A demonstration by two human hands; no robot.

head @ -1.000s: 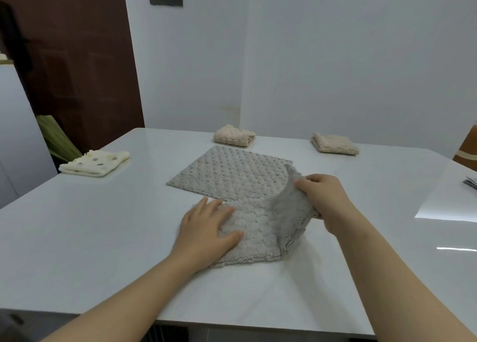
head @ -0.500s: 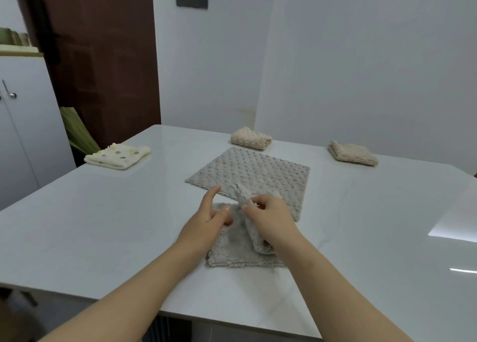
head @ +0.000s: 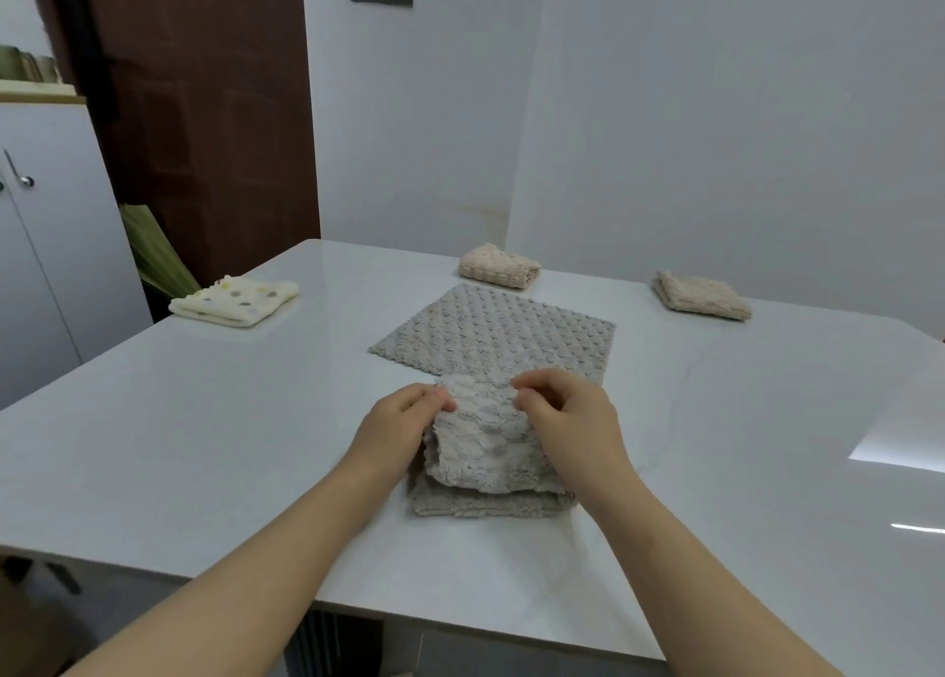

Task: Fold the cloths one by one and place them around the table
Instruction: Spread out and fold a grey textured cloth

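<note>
A fluffy grey cloth (head: 486, 451) lies folded into layers near the front of the white table (head: 204, 446). My left hand (head: 396, 431) pinches its far left corner and my right hand (head: 567, 421) pinches its far right corner, both holding the top layer slightly raised. Just behind it a flat grey dotted cloth (head: 501, 334) lies spread open. Three folded cloths sit around the table: a cream spotted cloth (head: 235, 300) at the left edge, a beige cloth (head: 500, 266) at the back middle, and a tan cloth (head: 700, 295) at the back right.
A white cabinet (head: 46, 247) stands to the left beside a dark brown door (head: 204, 104). White walls close off the back. Bright glare marks the table's right side (head: 890, 451).
My right hand carried the cloth's right flap over to the left, folding it. Both hands now pinch the far corners of the folded top layer.
</note>
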